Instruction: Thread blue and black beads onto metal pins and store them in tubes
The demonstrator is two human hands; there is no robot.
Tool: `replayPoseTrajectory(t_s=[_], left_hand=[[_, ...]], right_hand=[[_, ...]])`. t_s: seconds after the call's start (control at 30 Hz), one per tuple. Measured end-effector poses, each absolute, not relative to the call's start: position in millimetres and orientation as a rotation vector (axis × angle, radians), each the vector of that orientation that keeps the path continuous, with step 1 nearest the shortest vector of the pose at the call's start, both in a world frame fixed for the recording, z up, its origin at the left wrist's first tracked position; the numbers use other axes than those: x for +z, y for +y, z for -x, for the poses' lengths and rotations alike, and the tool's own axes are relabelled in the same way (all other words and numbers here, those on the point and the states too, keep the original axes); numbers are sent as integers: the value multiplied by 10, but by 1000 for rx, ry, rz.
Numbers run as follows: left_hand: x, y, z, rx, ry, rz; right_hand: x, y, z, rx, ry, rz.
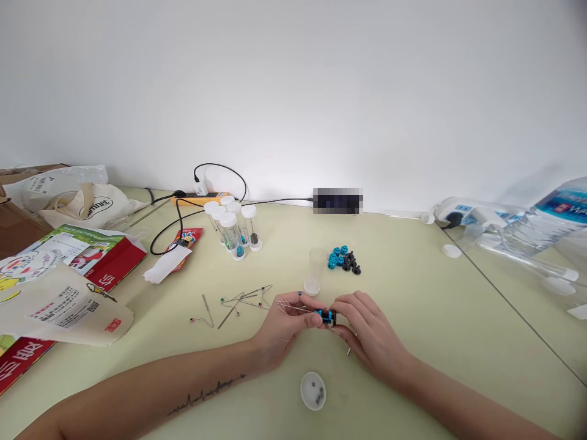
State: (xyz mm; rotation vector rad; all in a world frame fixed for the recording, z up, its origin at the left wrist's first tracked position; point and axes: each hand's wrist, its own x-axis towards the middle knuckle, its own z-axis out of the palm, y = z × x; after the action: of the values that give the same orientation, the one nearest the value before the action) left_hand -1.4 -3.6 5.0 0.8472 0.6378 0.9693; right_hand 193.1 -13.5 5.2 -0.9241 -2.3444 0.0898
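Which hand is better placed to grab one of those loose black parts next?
Likely the right hand: it's closer to the black parts. Both hands are at the blue-and-black piece, so the left hand would need to hold it alone.

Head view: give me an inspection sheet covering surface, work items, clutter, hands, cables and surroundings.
Surface: pale green table.
Work items: blue-and-black part in hand; blue pieces, black pieces and clear tube beyond it; metal wires loose; white dish holding small pieces; capped tubes upright at back left.
Clutter: printed bag and red packet at left; large bottle at right.
Hands: left hand pinches the part; right hand at its black end, grip unclear.
Cables: black cable along the back; orange power strip; white power strip at right.
Surroundings: white wall; other people: nothing seen.
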Motion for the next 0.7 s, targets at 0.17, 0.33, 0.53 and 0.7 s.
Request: replayPoseTrajectory(t_s=[0.17,0.33,0.53,0.7], left_hand=[[78,-87,32,964,640,-1018],[54,-66,32,967,596,-1001],[41,-58,-15,1070,561,-1039],[34,-64,-23,995,710,-1407]], right_hand=[[102,-188,-1960,4,-2438,759],[149,-226,-1892,10,-2473,825],[297,-159,-1894,-188,-2487,756],[666,-5,-2187,-224,-2258,848]])
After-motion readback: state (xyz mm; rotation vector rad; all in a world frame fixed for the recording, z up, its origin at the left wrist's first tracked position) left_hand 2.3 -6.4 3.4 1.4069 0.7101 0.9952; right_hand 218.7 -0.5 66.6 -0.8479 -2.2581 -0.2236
